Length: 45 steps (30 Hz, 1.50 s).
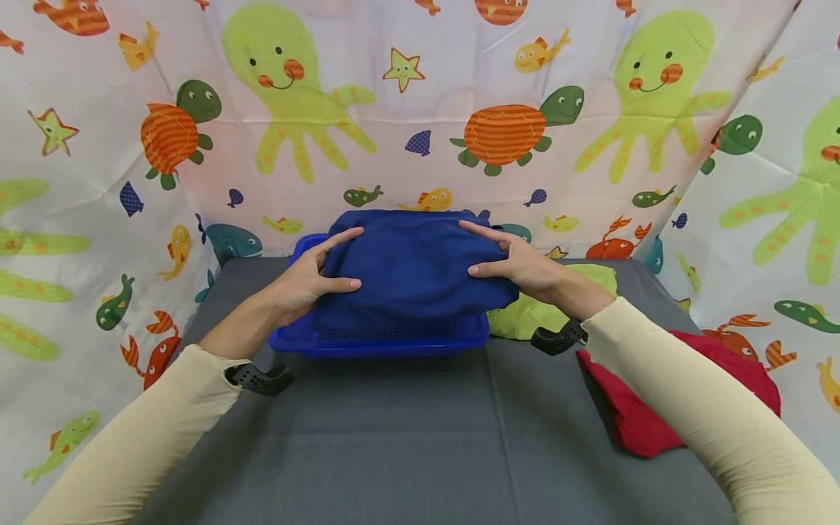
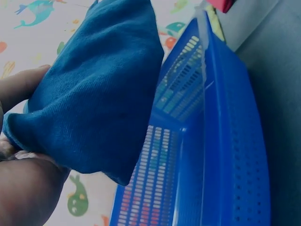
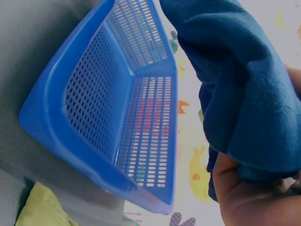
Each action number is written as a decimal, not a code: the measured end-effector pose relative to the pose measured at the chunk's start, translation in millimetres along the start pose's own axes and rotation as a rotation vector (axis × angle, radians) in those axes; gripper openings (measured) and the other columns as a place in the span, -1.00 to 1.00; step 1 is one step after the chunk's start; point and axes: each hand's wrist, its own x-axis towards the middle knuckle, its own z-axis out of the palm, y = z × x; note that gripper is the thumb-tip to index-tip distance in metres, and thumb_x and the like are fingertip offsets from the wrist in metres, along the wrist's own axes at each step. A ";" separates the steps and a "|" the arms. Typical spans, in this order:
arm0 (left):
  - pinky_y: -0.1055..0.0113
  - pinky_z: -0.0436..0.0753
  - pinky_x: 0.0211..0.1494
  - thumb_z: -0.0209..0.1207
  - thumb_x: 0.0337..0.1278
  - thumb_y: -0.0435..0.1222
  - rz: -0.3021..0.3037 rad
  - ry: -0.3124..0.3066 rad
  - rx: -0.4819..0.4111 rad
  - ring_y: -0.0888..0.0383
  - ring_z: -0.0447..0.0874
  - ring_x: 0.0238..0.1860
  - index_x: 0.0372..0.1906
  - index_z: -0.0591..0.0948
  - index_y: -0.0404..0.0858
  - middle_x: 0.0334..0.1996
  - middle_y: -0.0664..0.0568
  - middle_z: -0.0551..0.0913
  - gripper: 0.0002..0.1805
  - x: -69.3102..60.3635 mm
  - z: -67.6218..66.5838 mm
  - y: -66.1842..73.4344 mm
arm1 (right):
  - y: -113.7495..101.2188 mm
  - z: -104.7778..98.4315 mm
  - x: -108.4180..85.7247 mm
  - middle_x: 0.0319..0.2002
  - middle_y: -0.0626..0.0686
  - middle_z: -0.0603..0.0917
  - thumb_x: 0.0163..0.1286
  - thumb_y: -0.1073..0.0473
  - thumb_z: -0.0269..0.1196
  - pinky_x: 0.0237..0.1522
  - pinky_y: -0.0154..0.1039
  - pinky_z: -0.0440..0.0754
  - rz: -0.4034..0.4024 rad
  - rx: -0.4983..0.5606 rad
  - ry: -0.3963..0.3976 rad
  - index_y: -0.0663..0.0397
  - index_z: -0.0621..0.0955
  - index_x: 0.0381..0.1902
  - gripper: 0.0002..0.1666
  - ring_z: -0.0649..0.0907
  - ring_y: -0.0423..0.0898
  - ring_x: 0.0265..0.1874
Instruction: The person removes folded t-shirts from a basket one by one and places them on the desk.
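Observation:
A folded dark blue cloth (image 1: 416, 262), perhaps a garment, is held up between both hands, above a blue plastic basket (image 1: 380, 350). My left hand (image 1: 303, 284) grips its left end, with the thumb on the near side and the index finger along the top. At the other end my right hand (image 1: 528, 268) holds it in the same manner. Both wrist views show the cloth (image 2: 99, 89) raised clear of the basket's slotted walls (image 3: 150, 122). Folds of cloth hide some of the fingers.
Right of the basket lies a yellow-green cloth (image 1: 541, 310), partly behind my right wrist. A red cloth (image 1: 646, 415) lies further right, partly under my right forearm. Grey fabric (image 1: 387, 452) covers the table. A curtain printed with sea animals (image 1: 413, 102) hangs behind and at both sides.

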 end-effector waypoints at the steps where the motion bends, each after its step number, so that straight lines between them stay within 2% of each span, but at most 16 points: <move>1: -0.24 0.22 0.55 0.21 0.33 -0.45 0.002 0.005 0.000 -0.16 0.12 0.57 0.59 0.15 0.22 0.61 -0.05 0.01 -0.12 0.3 2.7 -0.5 | 1.1 -1.4 -1.8 0.56 0.15 0.23 0.46 0.28 0.24 0.08 -0.21 0.72 -0.003 -0.002 0.001 -0.43 0.15 0.60 -0.09 0.52 -0.02 0.36; 5: -0.22 0.24 0.55 0.23 0.31 -0.45 0.013 0.023 0.004 -0.17 0.14 0.55 0.58 0.18 0.20 0.61 -0.03 0.01 -0.12 0.4 14.7 -0.9 | 4.4 -5.9 -9.8 0.57 0.16 0.21 0.48 0.28 0.22 0.09 -0.21 0.71 -0.015 0.005 0.000 -0.43 0.13 0.61 -0.09 0.57 -0.09 0.31; 10: -0.20 0.26 0.55 0.26 0.29 -0.45 0.034 0.047 0.011 -0.16 0.17 0.54 0.56 0.23 0.20 0.61 0.02 -0.01 -0.14 -0.5 29.4 0.9 | 5.0 -9.0 -22.7 0.57 0.08 0.21 0.48 0.26 0.23 0.08 -0.22 0.71 -0.020 -0.018 0.030 -0.50 0.16 0.59 -0.11 0.52 -0.05 0.35; 16: -0.17 0.27 0.55 0.25 0.29 -0.46 0.065 0.027 0.020 -0.14 0.18 0.54 0.56 0.23 0.16 0.61 0.03 -0.01 -0.15 2.6 44.9 -2.5 | 6.9 -13.1 -39.1 0.58 0.08 0.16 0.48 0.28 0.21 0.11 -0.27 0.68 -0.031 -0.071 0.058 -0.44 0.14 0.60 -0.10 0.42 0.03 0.41; 22: -0.16 0.29 0.54 0.25 0.27 -0.48 0.111 0.008 -0.008 -0.13 0.23 0.51 0.55 0.25 0.13 0.59 -0.01 0.06 -0.15 7.5 59.7 -5.1 | 2.8 -21.9 -57.7 0.57 0.08 0.13 0.47 0.22 0.23 0.12 -0.31 0.66 -0.027 -0.145 0.070 -0.49 0.16 0.59 -0.11 0.33 0.10 0.45; 26: -0.13 0.34 0.52 0.24 0.27 -0.49 0.130 -0.018 -0.026 -0.11 0.28 0.50 0.55 0.25 0.11 0.56 -0.02 0.15 -0.16 11.2 71.7 -3.5 | 2.2 -29.0 -72.8 0.55 0.12 0.13 0.49 0.22 0.20 0.10 -0.28 0.69 -0.028 -0.167 0.070 -0.49 0.13 0.60 -0.12 0.41 0.00 0.38; 32: -0.09 0.38 0.51 0.23 0.28 -0.50 0.125 -0.061 -0.021 -0.08 0.33 0.49 0.55 0.25 0.10 0.53 -0.02 0.22 -0.16 16.7 87.5 0.6 | 9.1 -38.0 -93.3 0.51 0.09 0.18 0.50 0.24 0.18 0.08 -0.24 0.71 -0.003 -0.169 0.101 -0.47 0.12 0.61 -0.12 0.53 -0.21 0.25; 38: -0.05 0.37 0.52 0.23 0.27 -0.52 0.137 -0.102 -0.004 -0.06 0.29 0.51 0.57 0.24 0.07 0.58 0.03 0.11 -0.15 18.9 101.0 0.9 | 16.3 -46.7 -105.9 0.44 0.06 0.24 0.50 0.25 0.16 0.03 -0.21 0.73 0.001 -0.204 0.115 -0.45 0.10 0.61 -0.11 0.59 -0.23 0.18; 45: 0.02 0.39 0.52 0.25 0.27 -0.49 0.148 -0.132 0.040 -0.03 0.28 0.51 0.56 0.25 0.08 0.60 0.06 0.06 -0.16 20.4 114.9 -5.9 | 25.9 -56.9 -120.7 0.32 -0.14 0.43 0.52 0.30 0.12 -0.03 -0.14 0.76 -0.033 -0.225 0.072 -0.37 0.07 0.63 -0.12 0.65 -0.21 0.14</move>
